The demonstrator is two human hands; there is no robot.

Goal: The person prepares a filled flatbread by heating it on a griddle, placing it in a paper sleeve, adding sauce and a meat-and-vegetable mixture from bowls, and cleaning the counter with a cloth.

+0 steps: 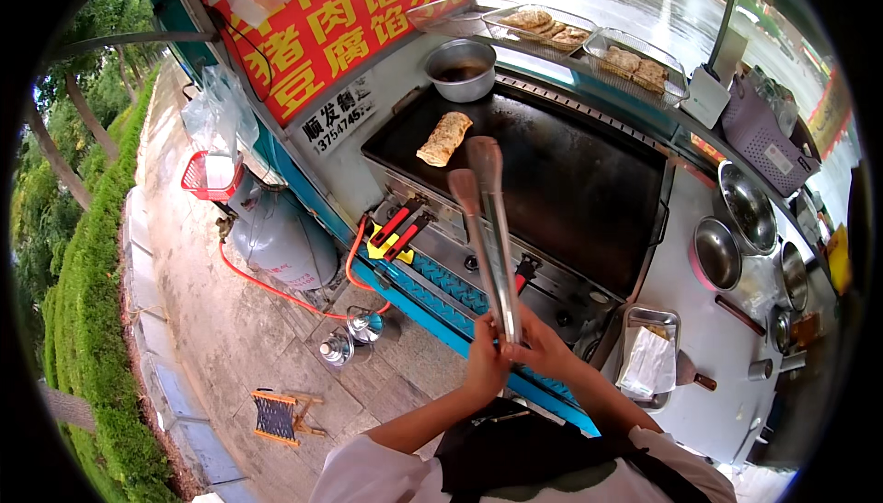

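My left hand [488, 358] and my right hand [541, 348] meet at the handle end of a pair of metal tongs [498, 241], both closed on it. The tongs point away from me, over the front edge of a flat black griddle [566, 165], their brown tips apart. Beyond the tips, towards the left, one browned filled flatbread [444, 139] lies on the griddle. An aluminium pot [461, 70] with dark liquid stands at the griddle's back left corner.
Wire baskets of flatbreads [548, 26] rest on the back shelf. Steel bowls [717, 253], a metal tray with white paper bags [647, 363] and a scraper [693, 373] are on the right counter. A gas cylinder [283, 237] and folding stool [279, 417] stand at left.
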